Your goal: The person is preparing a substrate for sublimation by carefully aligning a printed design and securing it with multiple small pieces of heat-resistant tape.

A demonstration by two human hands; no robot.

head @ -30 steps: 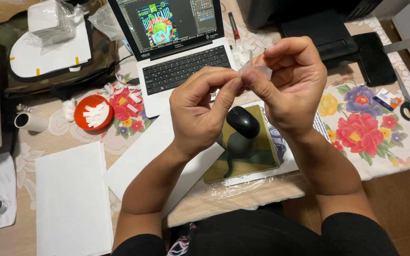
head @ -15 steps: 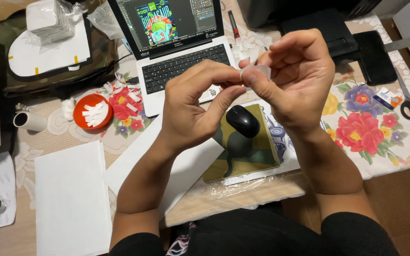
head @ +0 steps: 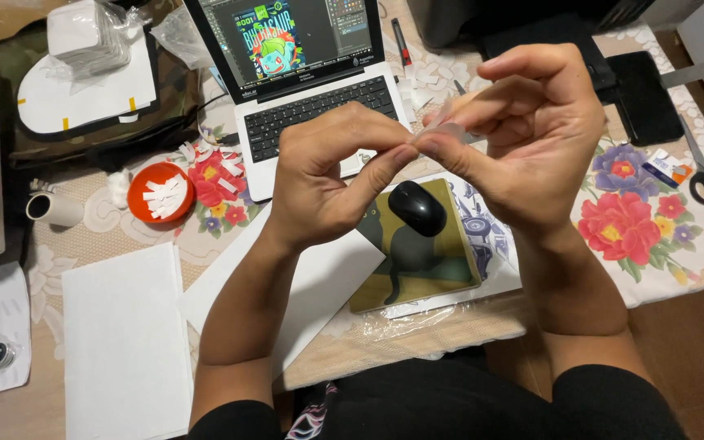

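In the head view we see the left hand (head: 327, 183) and right hand (head: 531, 138) meet at centre frame, both pinching a small strip of clear tape (head: 450, 130) between fingertips. Below them a black mouse (head: 417, 208) sits on a green mouse pad (head: 425, 269); an open laptop (head: 311, 81) stands behind.

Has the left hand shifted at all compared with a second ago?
Yes. The left hand has crept up, away from the person: its knuckles now overlap the laptop keyboard's front edge.
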